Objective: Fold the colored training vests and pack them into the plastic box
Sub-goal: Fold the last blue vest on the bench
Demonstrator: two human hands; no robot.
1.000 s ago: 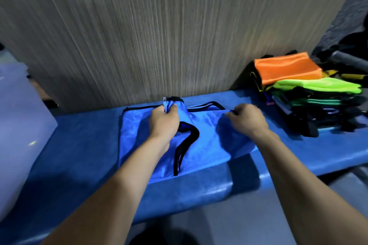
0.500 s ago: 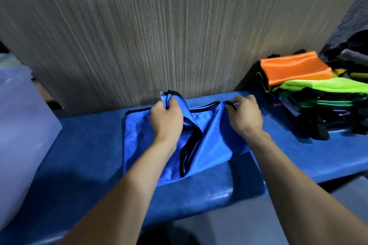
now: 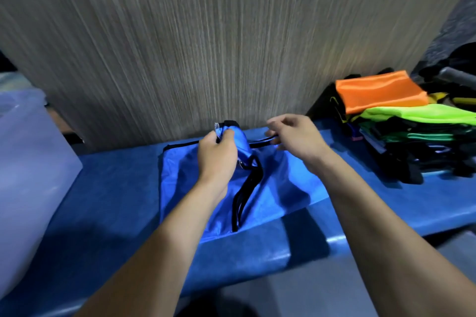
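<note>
While your left hand pinches the blue vest's bunched shoulder strap, keep it taut and draw the black-trimmed edge level before creasing. Your right hand, fingers loosely curled, hovers at the trim, but I cannot tell whether it grips. That vest lies flat on the tabletop, spreading toward 6 o'clock beneath both hands, with the plastic box at 9 o'clock.

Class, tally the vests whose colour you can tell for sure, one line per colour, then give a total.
Blue vest: 1
Orange vest: 1
Lime vest: 1
Total: 3
The darker layers in the pile cannot be counted.
</note>
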